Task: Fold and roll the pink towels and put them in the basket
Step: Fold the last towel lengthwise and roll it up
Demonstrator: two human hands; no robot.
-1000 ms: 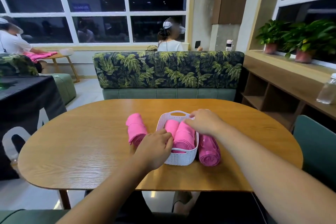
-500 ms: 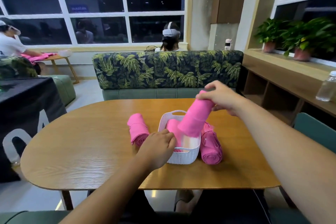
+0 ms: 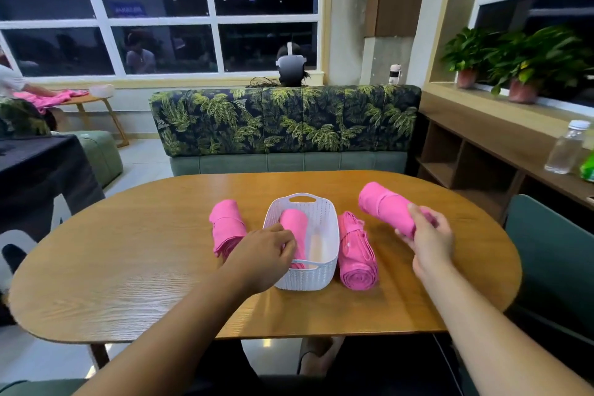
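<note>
Oval wooden counter (image 3: 128, 260), viewed from the near edge. White plastic basket (image 3: 308, 280) at the centre, long axis running from near edge to far edge, handle slot at each end.

Inner towel (image 3: 292, 223): pink, rolled, lying lengthwise in the left half of the basket.

Left towel (image 3: 226, 227): pink, rolled, flat on the counter just beside the basket's left wall and parallel to it, with a narrow strip of wood between.

Right towel (image 3: 356, 254): pink, rolled, flat on the counter close against the basket's right wall, spiral end facing the near edge.

Held towel (image 3: 382, 206): pink, rolled, toward the right end of the counter, angled with its free end pointing to the far edge and slightly left. Near end gripped by the right hand (image 3: 430, 241), fingers wrapped round the roll. Contact between this roll and the counter: cannot tell.

Left hand (image 3: 263, 259): reaching in from the near edge, knuckles up, fingers curled tightly over the basket's left rim, tips inside beside the inner towel.

Surroundings: palm-print sofa (image 3: 289, 119) beyond the far edge, a person in a headset (image 3: 291, 66) behind its backrest. Wooden shelf unit (image 3: 466, 154) along the right wall, carrying a clear bottle (image 3: 567, 151). Potted plants (image 3: 520, 58) on the sill above. Second person with pink cloth at a small side table (image 3: 93, 101), far left.
</note>
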